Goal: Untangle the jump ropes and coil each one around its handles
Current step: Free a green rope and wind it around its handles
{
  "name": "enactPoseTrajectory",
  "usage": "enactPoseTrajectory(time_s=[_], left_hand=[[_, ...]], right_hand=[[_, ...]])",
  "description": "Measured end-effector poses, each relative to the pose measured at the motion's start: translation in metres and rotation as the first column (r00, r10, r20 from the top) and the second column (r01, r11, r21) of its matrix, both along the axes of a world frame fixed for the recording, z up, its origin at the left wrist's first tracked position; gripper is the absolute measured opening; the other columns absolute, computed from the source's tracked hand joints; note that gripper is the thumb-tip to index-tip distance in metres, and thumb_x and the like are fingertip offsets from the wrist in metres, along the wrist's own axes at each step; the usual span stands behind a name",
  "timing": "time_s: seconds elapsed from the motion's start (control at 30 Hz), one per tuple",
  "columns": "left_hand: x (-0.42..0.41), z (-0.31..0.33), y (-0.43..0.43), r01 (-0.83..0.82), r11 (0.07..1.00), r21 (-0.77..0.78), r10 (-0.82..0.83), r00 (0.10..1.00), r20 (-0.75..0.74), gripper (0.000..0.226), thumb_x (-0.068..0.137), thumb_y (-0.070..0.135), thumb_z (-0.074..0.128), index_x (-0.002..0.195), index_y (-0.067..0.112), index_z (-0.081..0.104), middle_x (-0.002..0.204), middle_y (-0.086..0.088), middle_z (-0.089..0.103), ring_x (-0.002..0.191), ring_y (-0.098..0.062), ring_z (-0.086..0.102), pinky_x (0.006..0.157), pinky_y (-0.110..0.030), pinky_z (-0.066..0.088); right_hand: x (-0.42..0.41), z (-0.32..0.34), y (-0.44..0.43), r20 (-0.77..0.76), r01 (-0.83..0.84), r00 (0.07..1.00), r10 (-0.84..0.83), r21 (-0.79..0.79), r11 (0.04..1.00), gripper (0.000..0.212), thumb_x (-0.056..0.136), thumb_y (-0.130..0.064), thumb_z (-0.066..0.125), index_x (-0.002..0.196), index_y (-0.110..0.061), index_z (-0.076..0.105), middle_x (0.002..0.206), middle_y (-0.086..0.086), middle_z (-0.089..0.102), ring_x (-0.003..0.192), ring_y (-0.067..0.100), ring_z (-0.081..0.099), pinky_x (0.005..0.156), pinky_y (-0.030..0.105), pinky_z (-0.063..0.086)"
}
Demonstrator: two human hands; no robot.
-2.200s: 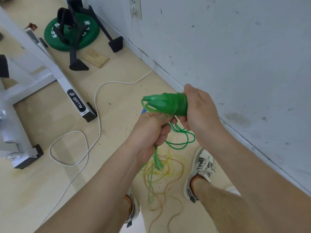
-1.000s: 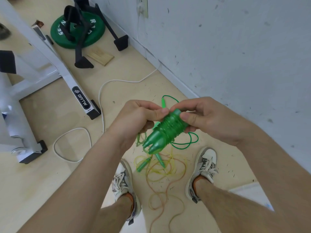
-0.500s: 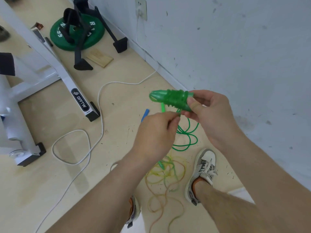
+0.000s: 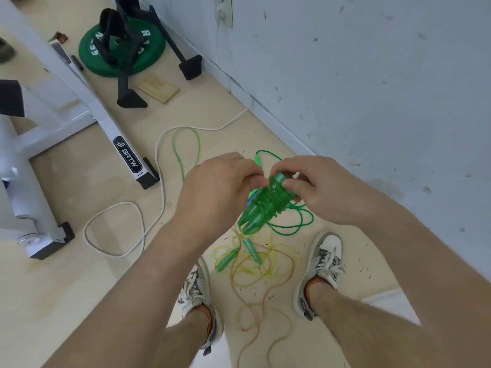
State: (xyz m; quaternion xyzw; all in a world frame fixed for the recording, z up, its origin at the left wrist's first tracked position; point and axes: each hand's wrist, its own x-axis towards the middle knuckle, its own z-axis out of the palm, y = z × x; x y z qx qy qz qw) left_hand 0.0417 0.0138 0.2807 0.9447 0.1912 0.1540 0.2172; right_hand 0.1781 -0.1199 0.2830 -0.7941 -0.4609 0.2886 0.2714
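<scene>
I hold a translucent green jump rope bundle (image 4: pixel 265 203), its rope wound in tight turns round the paired handles, tips pointing down-left. My right hand (image 4: pixel 318 187) grips the bundle's upper end with thumb and fingers. My left hand (image 4: pixel 220 189) pinches the loose rope beside that upper end; a green loop (image 4: pixel 186 150) of it swings out to the far left. On the floor between my shoes lie a yellow-orange rope tangle (image 4: pixel 255 264) with two green handles (image 4: pixel 239 253) and a thin dark green rope (image 4: pixel 295 221).
A white cable (image 4: pixel 156 166) snakes across the beige floor from the wall socket (image 4: pixel 224 9). A white machine frame (image 4: pixel 87 102) stands at left. A green weight plate (image 4: pixel 119 49), black stand and wooden block (image 4: pixel 158 88) lie at the back. The wall runs along the right.
The bundle has dropped from level to tips-down, and my hands have come together at its upper end. The loose rope has swung out into a loop on the left.
</scene>
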Motion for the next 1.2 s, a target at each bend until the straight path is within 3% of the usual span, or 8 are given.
enactPoseTrajectory(time_s=[0.2, 0.4, 0.5, 0.63, 0.73, 0.93, 1.07, 1.2], left_hand=[[0.002, 0.006, 0.001, -0.157, 0.592, -0.791, 0.132, 0.986, -0.097, 0.006, 0.076, 0.018, 0.077, 0.079, 0.014, 0.075, 0.060, 0.002, 0.066, 0.046, -0.002, 0.048, 0.048, -0.013, 0.036], [0.008, 0.004, -0.009, -0.063, -0.025, -0.998, 0.246, 0.967, -0.067, 0.010, 0.074, 0.014, 0.067, 0.068, 0.014, 0.075, 0.062, -0.005, 0.061, 0.049, -0.016, 0.048, 0.048, -0.021, 0.039], [0.012, 0.005, -0.021, -0.016, 0.069, -0.997, 0.325, 0.946, 0.007, 0.037, 0.089, -0.006, 0.051, 0.067, 0.016, 0.071, 0.058, 0.001, 0.055, 0.044, -0.007, 0.030, 0.040, -0.015, 0.022], [0.016, 0.000, -0.032, -0.100, 0.565, -0.819, 0.276, 0.958, 0.074, 0.018, 0.093, 0.008, 0.054, 0.089, 0.017, 0.069, 0.071, -0.001, 0.062, 0.053, -0.011, 0.043, 0.052, -0.022, 0.035], [0.016, 0.000, -0.037, -0.097, 0.651, -0.753, 0.162, 0.987, 0.013, 0.013, 0.090, 0.036, 0.059, 0.093, 0.029, 0.070, 0.074, -0.004, 0.064, 0.067, -0.018, 0.054, 0.065, -0.031, 0.045], [0.014, 0.007, -0.027, -0.279, 0.131, -0.951, 0.448, 0.873, -0.194, 0.038, 0.084, 0.051, 0.064, 0.075, 0.014, 0.061, 0.065, -0.001, 0.046, 0.046, -0.009, 0.028, 0.044, -0.023, 0.019], [0.008, 0.010, -0.018, -0.236, 0.335, -0.912, 0.368, 0.924, -0.104, 0.034, 0.091, 0.029, 0.062, 0.059, 0.019, 0.058, 0.045, 0.017, 0.048, 0.037, 0.004, 0.040, 0.041, -0.007, 0.030], [0.004, 0.019, -0.012, -0.114, 0.450, -0.886, 0.190, 0.981, -0.030, 0.017, 0.094, 0.016, 0.057, 0.083, 0.011, 0.069, 0.046, 0.019, 0.056, 0.044, 0.008, 0.051, 0.047, -0.002, 0.034]], right_hand=[[0.009, 0.005, -0.009, -0.405, 0.025, 0.914, 0.005, 0.069, 0.997, 0.026, 0.098, -0.006, 0.053, 0.099, -0.027, 0.068, 0.078, -0.012, 0.066, 0.070, 0.016, 0.064, 0.074, 0.037, 0.051], [0.010, -0.004, -0.009, -0.819, 0.306, 0.573, -0.037, 0.171, 0.937, 0.022, 0.085, -0.013, 0.055, 0.100, -0.012, 0.070, 0.093, 0.018, 0.063, 0.083, 0.034, 0.053, 0.073, 0.038, 0.048], [0.006, -0.004, -0.003, -0.901, 0.486, 0.425, -0.087, 0.146, 0.862, 0.021, 0.095, -0.001, 0.050, 0.111, 0.001, 0.063, 0.094, 0.020, 0.061, 0.071, 0.026, 0.055, 0.059, 0.022, 0.048], [-0.011, -0.006, 0.009, -0.956, 0.699, 0.214, -0.200, 0.007, 0.715, 0.024, 0.101, 0.001, 0.042, 0.106, 0.002, 0.064, 0.088, 0.017, 0.065, 0.065, 0.018, 0.058, 0.056, 0.018, 0.049], [-0.014, -0.010, 0.013, -0.795, 0.757, 0.449, -0.407, 0.096, 0.646, 0.021, 0.100, -0.001, 0.047, 0.101, -0.006, 0.067, 0.095, 0.011, 0.070, 0.075, 0.017, 0.067, 0.065, 0.019, 0.053], [-0.017, -0.018, 0.009, 0.018, 0.321, 0.931, -0.364, 0.431, 0.843, 0.021, 0.088, -0.007, 0.056, 0.102, -0.022, 0.053, 0.098, 0.003, 0.061, 0.089, 0.025, 0.064, 0.076, 0.046, 0.055], [-0.012, -0.010, 0.004, -0.256, 0.323, 0.928, -0.270, 0.197, 0.925, 0.033, 0.082, -0.009, 0.070, 0.096, -0.024, 0.044, 0.104, -0.002, 0.059, 0.096, 0.016, 0.066, 0.080, 0.044, 0.058], [-0.010, 0.002, 0.002, -0.794, 0.358, 0.574, -0.200, 0.023, 0.934, 0.049, 0.074, -0.019, 0.074, 0.118, -0.022, 0.052, 0.118, 0.008, 0.064, 0.100, 0.025, 0.071, 0.086, 0.042, 0.058]])
